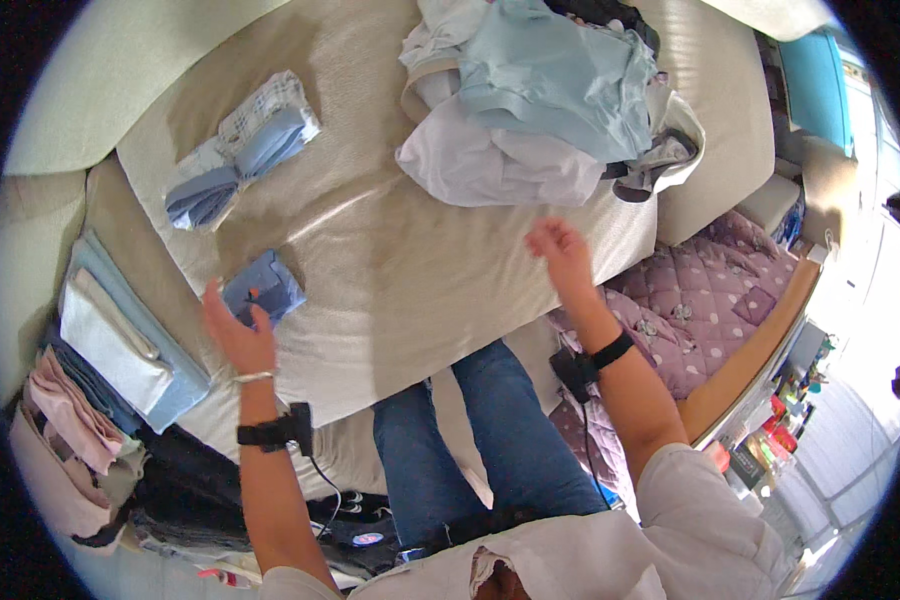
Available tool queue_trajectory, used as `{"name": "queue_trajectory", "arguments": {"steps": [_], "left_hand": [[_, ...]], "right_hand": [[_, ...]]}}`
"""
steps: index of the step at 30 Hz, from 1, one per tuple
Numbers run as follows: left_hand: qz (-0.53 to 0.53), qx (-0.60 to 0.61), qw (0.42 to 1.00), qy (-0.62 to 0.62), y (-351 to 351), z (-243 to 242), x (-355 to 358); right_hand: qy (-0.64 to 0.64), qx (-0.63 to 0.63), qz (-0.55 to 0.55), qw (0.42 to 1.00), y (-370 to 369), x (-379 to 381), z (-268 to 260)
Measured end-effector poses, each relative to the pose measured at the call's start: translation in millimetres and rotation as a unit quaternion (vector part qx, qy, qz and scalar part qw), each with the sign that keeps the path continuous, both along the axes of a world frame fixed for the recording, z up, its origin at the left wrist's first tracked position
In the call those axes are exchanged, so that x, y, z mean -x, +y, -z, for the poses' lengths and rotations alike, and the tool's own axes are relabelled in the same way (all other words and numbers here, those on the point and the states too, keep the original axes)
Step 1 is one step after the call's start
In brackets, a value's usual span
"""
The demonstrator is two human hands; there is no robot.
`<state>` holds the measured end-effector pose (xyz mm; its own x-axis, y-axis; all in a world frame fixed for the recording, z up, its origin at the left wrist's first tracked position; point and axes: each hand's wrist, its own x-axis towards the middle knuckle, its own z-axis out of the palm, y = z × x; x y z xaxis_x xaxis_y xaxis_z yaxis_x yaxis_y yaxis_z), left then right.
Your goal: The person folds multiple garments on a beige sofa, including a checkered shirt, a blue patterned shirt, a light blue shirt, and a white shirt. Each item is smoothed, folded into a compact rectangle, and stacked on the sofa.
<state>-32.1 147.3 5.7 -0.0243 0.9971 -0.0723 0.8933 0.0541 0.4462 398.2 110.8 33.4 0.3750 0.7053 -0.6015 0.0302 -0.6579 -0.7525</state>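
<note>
A small folded blue cloth bundle (270, 285) with a small orange mark lies on the beige sofa seat (390, 300). Beside its near left side is my left hand (244, 330), thumb and fingers spread; whether the thumb touches the cloth I cannot tell. My right hand (566, 259) hovers over the seat with loosely curled fingers and nothing visible in it. Just beyond that hand is a loose heap of clothes, with a pale teal garment (555, 82) over a white one (495, 161). Farther left lie rolled blue and checked cloth bundles (244, 150).
Folded light blue and white clothes (120, 337) lie at the left, near folded pink garments (75, 409) and dark clothes (187, 472). A purple quilted cover (690, 315) is at right, alongside a wooden edge (757, 352). Cabled black straps circle both forearms.
</note>
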Motion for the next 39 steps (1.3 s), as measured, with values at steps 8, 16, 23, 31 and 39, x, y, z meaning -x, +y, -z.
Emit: {"name": "queue_trajectory", "arguments": {"steps": [8, 16, 23, 31, 39], "left_hand": [[0.054, 0.167, 0.968, 0.179, -23.5, 52.8, -43.1], [0.002, 0.110, 0.993, 0.045, -16.6, -5.4, -58.4], [0.231, 0.093, 0.915, -0.319, -16.9, -134.0, -213.2], [-0.108, 0.523, 0.635, -0.559, -10.8, -131.8, -253.2], [-0.182, 0.483, 0.336, -0.788, -12.8, -127.5, -220.9]], "right_hand": [[-0.505, -0.253, -0.184, 0.804, 92.0, -49.0, -18.8], [-0.384, -0.220, -0.125, 0.888, 83.4, -53.2, -60.4], [-0.086, -0.177, -0.279, 0.940, 4.8, 7.1, -154.1], [0.080, -0.057, -0.039, 0.994, -6.6, -19.7, -109.4], [0.075, 0.022, -0.162, 0.984, -38.8, -39.2, -50.5]]}}
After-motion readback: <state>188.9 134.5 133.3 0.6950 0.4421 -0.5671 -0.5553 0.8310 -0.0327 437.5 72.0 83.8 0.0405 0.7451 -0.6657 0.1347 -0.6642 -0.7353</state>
